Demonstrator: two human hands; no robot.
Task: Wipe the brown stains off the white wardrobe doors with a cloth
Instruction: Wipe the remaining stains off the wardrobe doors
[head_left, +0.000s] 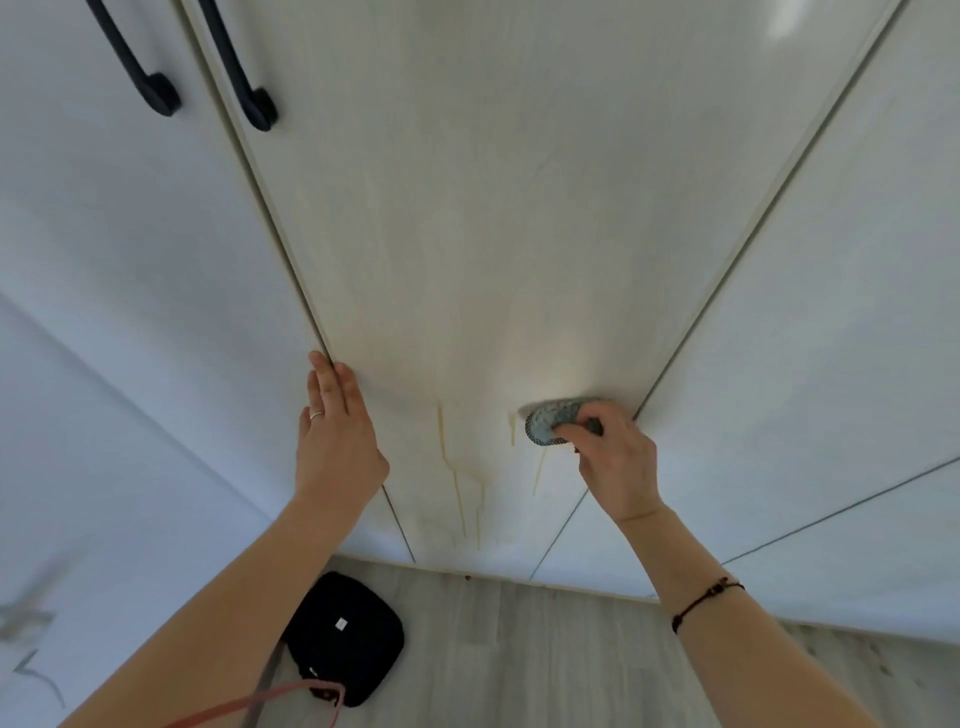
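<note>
Currently holds cloth (546, 427) bunched in right grip (615, 465), pressed low on wardrobe door (493, 218); braces door edge with flat, straight-fingered left grip (337, 441). Risks smearing brown drips (458, 499) below, skipping faint streaks.

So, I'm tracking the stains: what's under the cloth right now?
The cloth, gripped by the right hand, presses on the white door. Brown drips show just below it; any stain directly beneath is covered.

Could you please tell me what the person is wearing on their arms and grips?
No sleeves are in view. The left grip wears a thin silvery ring on one finger. The right wrist carries a dark cord bracelet.
</note>
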